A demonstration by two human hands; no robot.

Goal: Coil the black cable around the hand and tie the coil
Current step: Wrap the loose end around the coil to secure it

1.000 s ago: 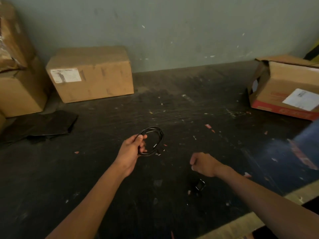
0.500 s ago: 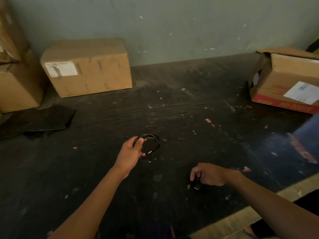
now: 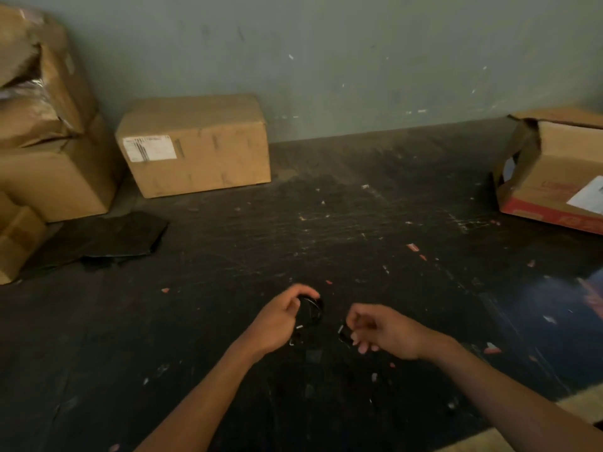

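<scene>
Nearest, the right hand (image 3: 385, 331) pinches a small black piece (image 3: 345, 336), its grip curled around it. Just left of it, the left hand (image 3: 280, 321) grips the coiled black cable (image 3: 311, 308), fingers clamped over the coil's top, loops bulging right of the grip above the dark surface (image 3: 359, 223). Far beyond the coil, a cardboard box (image 3: 195, 145) sits against the wall.

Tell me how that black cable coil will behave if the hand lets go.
The black cable coil looks thin and springy, so its loops would probably loosen once the left hand releases. It seems light and is likely floppy rather than stiff.
</scene>
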